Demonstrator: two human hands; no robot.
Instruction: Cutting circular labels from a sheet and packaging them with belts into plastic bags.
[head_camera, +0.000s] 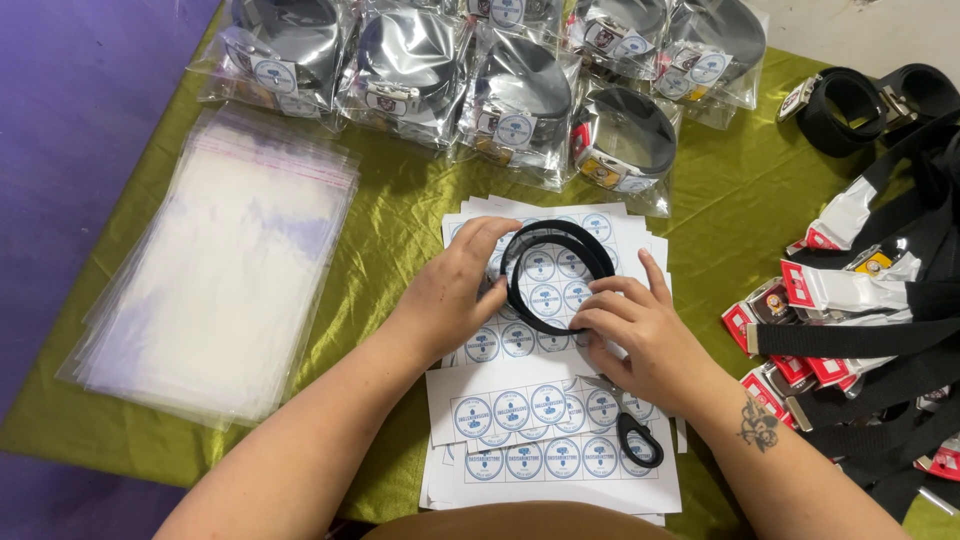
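A black belt (560, 238) is rolled into a flat loop over sheets of round blue-and-white stickers (545, 405). My left hand (455, 290) grips the loop's left side, fingers curled over its edge. My right hand (635, 325) presses on the loop's lower right part, fingers bent over the belt's end. Both hands hover just above the sticker sheets. The belt's buckle is hidden under my right hand.
A stack of clear plastic bags (215, 270) lies at the left on the green cloth (400, 200). Several bagged rolled belts (520, 95) line the far edge. Loose black belts with red-and-white buckle tags (860, 320) pile at the right. Black-handled scissors (635, 435) rest on the sticker sheets.
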